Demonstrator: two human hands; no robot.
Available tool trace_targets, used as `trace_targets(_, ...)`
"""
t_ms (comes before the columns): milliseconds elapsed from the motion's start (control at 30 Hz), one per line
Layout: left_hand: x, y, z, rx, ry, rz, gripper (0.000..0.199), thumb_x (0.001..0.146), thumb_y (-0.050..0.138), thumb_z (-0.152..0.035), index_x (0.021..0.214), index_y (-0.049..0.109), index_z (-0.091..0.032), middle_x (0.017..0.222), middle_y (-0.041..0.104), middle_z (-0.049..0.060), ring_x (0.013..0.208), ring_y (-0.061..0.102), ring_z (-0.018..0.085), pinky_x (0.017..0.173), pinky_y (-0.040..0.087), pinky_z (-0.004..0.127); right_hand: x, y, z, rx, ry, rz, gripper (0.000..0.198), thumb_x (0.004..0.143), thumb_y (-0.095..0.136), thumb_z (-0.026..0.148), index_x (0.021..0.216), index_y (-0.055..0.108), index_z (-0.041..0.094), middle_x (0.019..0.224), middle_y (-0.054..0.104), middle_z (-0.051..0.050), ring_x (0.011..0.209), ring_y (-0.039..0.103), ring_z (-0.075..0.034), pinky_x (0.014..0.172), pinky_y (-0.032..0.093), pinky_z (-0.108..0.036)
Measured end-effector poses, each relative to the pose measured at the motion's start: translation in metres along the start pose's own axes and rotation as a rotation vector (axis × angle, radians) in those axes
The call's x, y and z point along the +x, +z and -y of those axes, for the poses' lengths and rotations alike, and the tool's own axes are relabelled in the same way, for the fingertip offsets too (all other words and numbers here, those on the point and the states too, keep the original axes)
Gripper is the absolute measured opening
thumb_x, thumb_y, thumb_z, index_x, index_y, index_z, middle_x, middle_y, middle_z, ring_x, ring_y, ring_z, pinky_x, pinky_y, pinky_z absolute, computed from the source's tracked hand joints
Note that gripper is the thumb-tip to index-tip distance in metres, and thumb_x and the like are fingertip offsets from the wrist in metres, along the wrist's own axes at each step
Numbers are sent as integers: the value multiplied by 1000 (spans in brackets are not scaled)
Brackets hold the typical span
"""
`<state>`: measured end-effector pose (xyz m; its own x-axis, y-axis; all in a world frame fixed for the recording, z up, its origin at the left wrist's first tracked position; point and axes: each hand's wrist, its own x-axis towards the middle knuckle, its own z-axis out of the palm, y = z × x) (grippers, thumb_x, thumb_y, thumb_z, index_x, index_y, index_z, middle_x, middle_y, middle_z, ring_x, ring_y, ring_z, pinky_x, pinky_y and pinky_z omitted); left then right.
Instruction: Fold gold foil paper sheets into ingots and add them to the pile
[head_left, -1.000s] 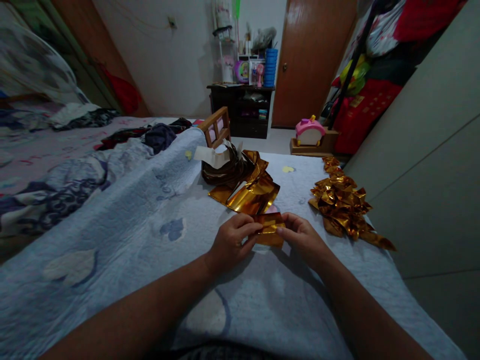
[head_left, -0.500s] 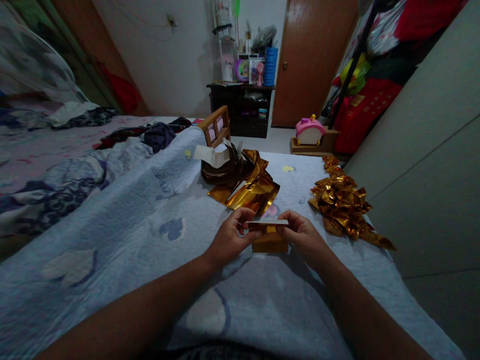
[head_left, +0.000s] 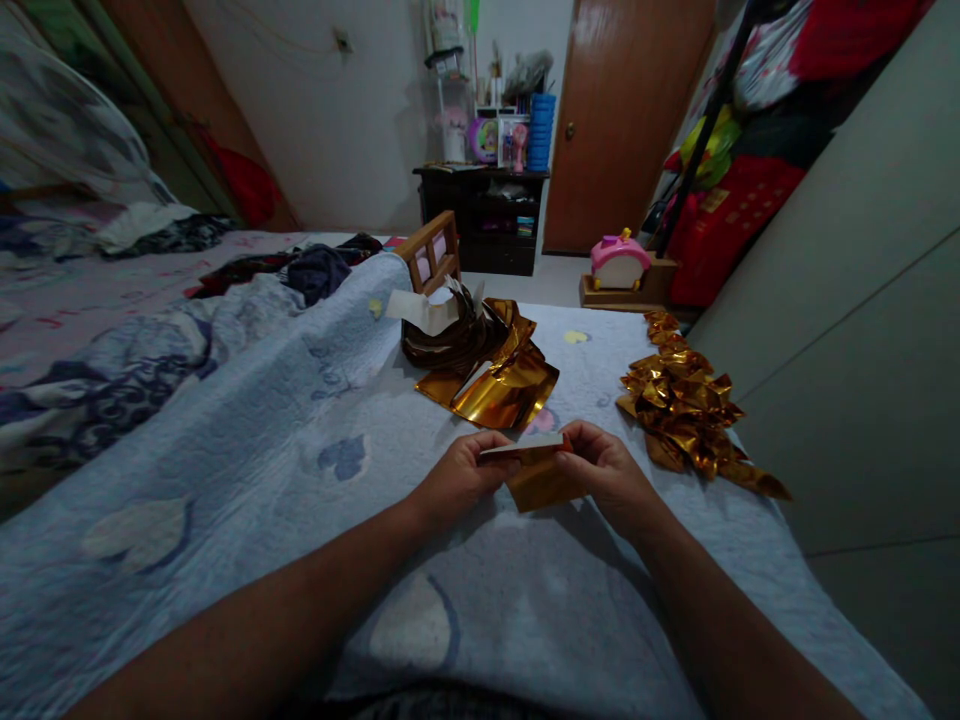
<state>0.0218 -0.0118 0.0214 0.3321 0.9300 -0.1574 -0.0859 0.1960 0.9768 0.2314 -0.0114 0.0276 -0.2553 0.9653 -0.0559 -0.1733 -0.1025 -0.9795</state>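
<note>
Between both hands I hold a sheet of gold foil paper (head_left: 546,482), with its pale back showing along a folded top edge. My left hand (head_left: 466,468) pinches its left side between thumb and fingers. At the right end, my right hand (head_left: 604,468) pinches the fold in the same way. Just beyond them lies a loose heap of gold foil sheets (head_left: 510,388), beside a dark curved stack of sheets (head_left: 442,345) with white backs. To the right is a pile of folded gold foil pieces (head_left: 682,400) with pointed ends.
Everything rests on a light blue quilted bedspread (head_left: 300,560) with heart patterns. A wooden rail (head_left: 433,250) stands at the far edge, and a pale panel (head_left: 862,330) rises on the right. A pink toy case (head_left: 619,262) sits beyond the bed.
The foil sheet has tilted, its left end now lower and its bottom edge swung right. My left hand has shifted slightly left and down; the piles are unchanged.
</note>
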Motion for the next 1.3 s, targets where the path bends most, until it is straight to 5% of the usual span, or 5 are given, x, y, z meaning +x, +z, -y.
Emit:
trace_targets(367,2,-5,4,-130,-68,49,27,71,83,-29,88,67,-15,60,50,-7,45,37,4,44,27,18,1,1,-3,35,-44,20,40,69,85,48,95,65,24,94,69,-3,86,65,-20,80,53,-34)
trace_targets(533,5,-7,6,-360,-97,79,40,66,91,-28,97,70,-14,78,66,0,58,59,7,52,46,16,-2,0,0,63,-102,192,56,70,86,49,116,62,28,118,67,-7,107,65,-25,86,53,-36)
trace_targets(733,4,-6,4,-490,-176,111,52,61,96,-28,105,71,-12,93,74,6,71,69,12,60,55,18,0,6,-15,-256,-220,204,42,81,78,32,119,61,29,113,67,-5,103,64,-22,89,53,-38)
trace_targets(1033,4,2,12,-399,-71,112,33,65,90,-26,77,61,-16,72,59,-3,60,54,8,53,41,18,2,21,-13,-454,-552,112,10,88,68,19,96,70,25,96,65,-4,94,63,-20,83,53,-35)
trace_targets(1300,0,5,7,-118,10,99,31,74,84,-34,89,63,-16,73,57,-1,60,51,10,56,40,23,0,21,-9,-422,-528,29,7,86,68,21,92,70,22,90,64,-3,81,62,-17,70,51,-28)
